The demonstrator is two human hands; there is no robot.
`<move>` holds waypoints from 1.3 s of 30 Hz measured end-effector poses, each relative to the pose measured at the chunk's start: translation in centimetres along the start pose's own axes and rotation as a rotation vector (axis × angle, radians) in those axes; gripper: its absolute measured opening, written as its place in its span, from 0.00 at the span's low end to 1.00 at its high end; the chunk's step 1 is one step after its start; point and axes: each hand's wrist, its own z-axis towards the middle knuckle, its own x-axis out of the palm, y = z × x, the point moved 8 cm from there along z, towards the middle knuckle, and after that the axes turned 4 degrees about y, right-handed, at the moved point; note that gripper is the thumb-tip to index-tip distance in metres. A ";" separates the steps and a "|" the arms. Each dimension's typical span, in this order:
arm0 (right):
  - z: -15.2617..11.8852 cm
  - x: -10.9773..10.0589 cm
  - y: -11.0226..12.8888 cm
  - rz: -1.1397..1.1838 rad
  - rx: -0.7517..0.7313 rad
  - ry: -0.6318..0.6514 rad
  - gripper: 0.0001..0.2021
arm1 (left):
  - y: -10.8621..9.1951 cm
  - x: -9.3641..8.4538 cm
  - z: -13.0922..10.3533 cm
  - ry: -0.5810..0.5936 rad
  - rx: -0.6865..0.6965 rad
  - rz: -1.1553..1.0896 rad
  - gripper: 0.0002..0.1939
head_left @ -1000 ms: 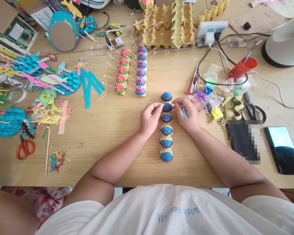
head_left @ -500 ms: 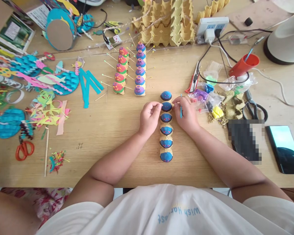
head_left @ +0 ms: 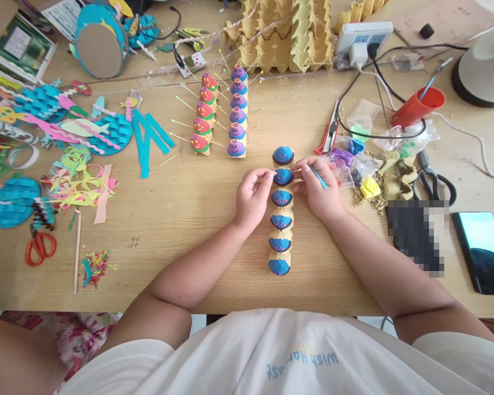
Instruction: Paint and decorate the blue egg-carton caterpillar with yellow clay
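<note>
Blue tool [head_left: 320, 178] is tilting from its earlier upright, right hand [head_left: 324, 191] gripping.
Left hand [head_left: 253, 196] is pinching narrowly at the carton strip [head_left: 281, 221], contents unclear; coloured packets [head_left: 342, 157] are crowding rightward.

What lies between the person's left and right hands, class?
In the head view, the strip of blue-topped cups lies between the left hand and right hand.

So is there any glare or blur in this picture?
In the head view, glare brightens the upper part of the phone; there too, blocky pixels obscure the dark item beside it, while the blue bumps look fairly sharp.
</note>
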 end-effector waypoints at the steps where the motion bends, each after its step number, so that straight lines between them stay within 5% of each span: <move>1: 0.1 0.0 -0.1 0.019 0.010 0.004 0.22 | 0.0 0.0 0.0 -0.004 -0.001 -0.009 0.27; 26: 0.5 0.1 -1.0 0.311 0.086 0.018 0.22 | -0.5 0.2 -0.1 0.075 0.058 -0.004 0.19; 39: 0.5 0.0 -1.0 0.246 0.085 0.020 0.23 | 0.5 0.2 -0.1 0.075 -0.020 -0.072 0.22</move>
